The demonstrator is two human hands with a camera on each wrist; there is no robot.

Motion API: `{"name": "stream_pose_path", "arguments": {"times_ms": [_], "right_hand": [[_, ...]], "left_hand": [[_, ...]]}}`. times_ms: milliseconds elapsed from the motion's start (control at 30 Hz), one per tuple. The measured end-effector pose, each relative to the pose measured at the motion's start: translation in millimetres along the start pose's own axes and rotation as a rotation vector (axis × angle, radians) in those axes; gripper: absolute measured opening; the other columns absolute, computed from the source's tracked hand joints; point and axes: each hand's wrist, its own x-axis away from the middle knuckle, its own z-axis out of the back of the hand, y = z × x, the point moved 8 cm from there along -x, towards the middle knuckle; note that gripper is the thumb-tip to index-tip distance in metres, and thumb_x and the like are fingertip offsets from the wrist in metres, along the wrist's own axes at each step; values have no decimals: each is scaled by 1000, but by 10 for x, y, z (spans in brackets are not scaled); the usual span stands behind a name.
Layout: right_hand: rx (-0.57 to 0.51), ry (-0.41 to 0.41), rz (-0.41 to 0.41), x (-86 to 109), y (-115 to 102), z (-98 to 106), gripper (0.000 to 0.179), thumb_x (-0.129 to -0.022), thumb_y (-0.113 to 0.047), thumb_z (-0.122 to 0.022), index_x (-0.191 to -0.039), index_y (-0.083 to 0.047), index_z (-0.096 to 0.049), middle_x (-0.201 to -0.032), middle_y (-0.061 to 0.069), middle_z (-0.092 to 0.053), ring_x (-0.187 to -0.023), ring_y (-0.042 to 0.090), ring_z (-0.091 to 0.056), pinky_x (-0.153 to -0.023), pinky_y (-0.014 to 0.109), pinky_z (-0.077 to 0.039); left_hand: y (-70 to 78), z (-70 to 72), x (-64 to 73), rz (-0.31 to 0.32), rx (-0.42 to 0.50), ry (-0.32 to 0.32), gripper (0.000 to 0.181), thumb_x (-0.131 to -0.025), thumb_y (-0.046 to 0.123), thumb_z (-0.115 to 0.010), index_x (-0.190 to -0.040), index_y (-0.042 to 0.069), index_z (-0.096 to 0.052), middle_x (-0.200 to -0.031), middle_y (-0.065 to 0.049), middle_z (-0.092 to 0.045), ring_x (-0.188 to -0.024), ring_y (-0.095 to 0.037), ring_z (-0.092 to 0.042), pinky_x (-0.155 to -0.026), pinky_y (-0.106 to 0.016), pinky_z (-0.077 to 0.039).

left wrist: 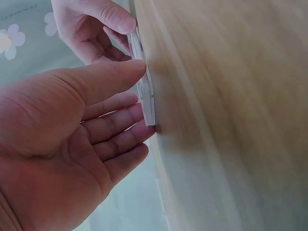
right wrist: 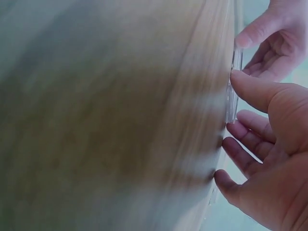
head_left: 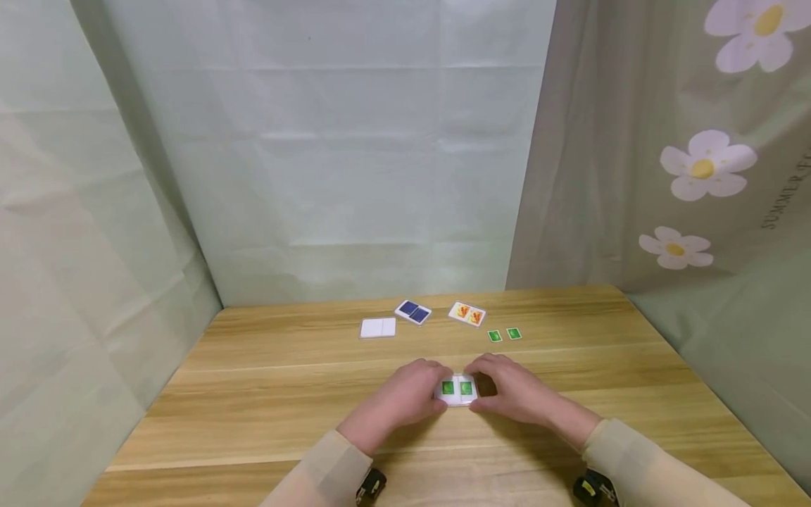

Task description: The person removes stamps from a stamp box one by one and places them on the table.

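Observation:
Between both hands, a flat clear-edged plastic case (head_left: 457, 400) lies low at the wooden table, showing two green squares side by side on white. My left hand (head_left: 412, 391) holds its left end, thumb on the near edge and fingers at the far edge. The right hand (head_left: 519, 391) grips the opposite end the same way. Seen edge-on in the left wrist view, the case (left wrist: 148, 108) looks thin and layered; its end sits between thumb and fingers. The right wrist view shows the right thumb touching the case (right wrist: 231, 103), with the fingers slightly bent.
Farther back on the table (head_left: 285, 394) lie a white two-panel piece (head_left: 377, 327), a dark blue one (head_left: 413, 312) and an orange-patterned one (head_left: 467, 313). Two loose green squares (head_left: 495, 336) lie at right. Cloth curtains (head_left: 380, 155) stand behind and beside the table.

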Motion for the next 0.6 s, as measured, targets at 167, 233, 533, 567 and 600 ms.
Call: {"name": "stream_pose_path", "arguments": {"times_ms": [167,233,533,567,600], "right_hand": [[-15,-20,-12,4,7,4,47,-93,-27,-92,-132,-9,-74,-131,3,-71,-120,25,-65,-106,54,-54],[-24,-27,-17,8,7,7,47,-94,-28,-91,-134,-9,-73,-132,3,-71,-121,25,-64,-106,55,-54],[-34,-38,-26,6,28,-5,54,-93,-27,-93,-138,-7,-72,-137,6,-70,-125,28,-64,-108,55,-54],[-31,-39,-30,4,31,-10,54,-93,-27,-93,-138,-7,-71,-138,7,-70,-125,28,-64,-108,55,-54],[-29,-39,-33,2,36,-16,54,-92,-27,-93,-138,-7,-72,-138,7,-70,-125,28,-64,-107,55,-54]], "left_hand": [[-3,7,-8,8,29,-16,40,-93,12,-89,-131,7,-77,-113,-1,-79,-95,-12,-63,-90,-29,-57],[-4,10,-9,9,39,-20,39,-95,12,-88,-131,7,-77,-112,-1,-78,-94,-12,-62,-89,-30,-56],[3,15,2,-9,42,-38,38,-98,14,-85,-134,7,-76,-116,-1,-78,-101,-14,-65,-94,-32,-56],[2,15,2,-9,43,-41,39,-98,15,-85,-135,7,-75,-117,-2,-78,-102,-14,-65,-95,-32,-56],[1,14,1,-8,44,-45,39,-99,15,-84,-136,7,-75,-119,-2,-78,-103,-14,-66,-96,-33,-56]]}}
